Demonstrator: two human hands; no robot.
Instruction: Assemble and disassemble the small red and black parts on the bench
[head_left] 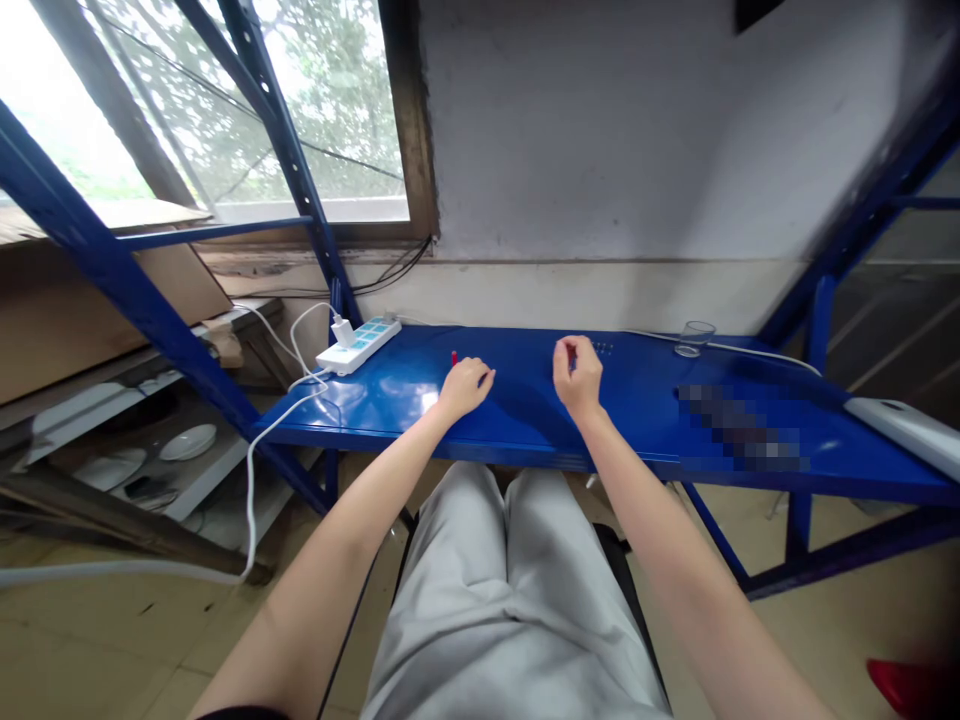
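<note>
My left hand [466,386] rests low over the blue table, its back toward me and its fingers curled down out of sight. A small red stick-like piece [454,357] pokes up just beyond its knuckles; whether the hand grips it is hidden. To the right, my right hand [580,374] is raised slightly with its fingers bent in toward the thumb. Something dark red shows faintly between those fingers, too small to name. Just past the right hand lie several tiny shiny metal pieces [603,348] on the tabletop.
A white power strip [360,345] with a plugged-in charger sits at the table's left end. A clear glass [694,338] stands at the back right, near a blurred dark object [739,425]. At the right edge is a white device [904,432]. Blue posts frame the table [517,440].
</note>
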